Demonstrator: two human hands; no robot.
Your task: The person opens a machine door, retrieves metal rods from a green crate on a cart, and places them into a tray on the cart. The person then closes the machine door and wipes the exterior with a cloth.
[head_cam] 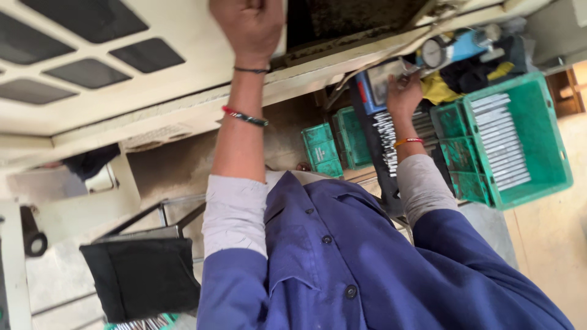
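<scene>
Left hand [247,24] raised high and pressed against the cream machine housing [183,91], fingers curled inward; cannot tell whether anything is gripped, as the top edge cuts off the knuckles. Judged a bracing or steadying hold, arm at full stretch. Right hand [403,91] reaching to the blue gauge fixture [373,91] just below the housing's edge, fingers bent around its grey plate; cannot tell whether closed on a part or merely resting, palm side hidden. Round dial gauge [435,52] mounted just beside, face turned toward the worker, presumably for reading at the fixture.

Row of thin metal rods [386,137] laid side by side on a dark strip directly below the right hand, within easy reach. Large green crate [550,140] to the right, holding flat metal bars [498,140] stacked in a neat column. Two small green trays [322,150] near the rods. Yellow cloth [440,88] bundled behind the fixture. Black fabric cover [143,278] on a metal frame at lower left. Concrete floor [550,244] worn and dusty; workshop setting, housing paint grimy.
</scene>
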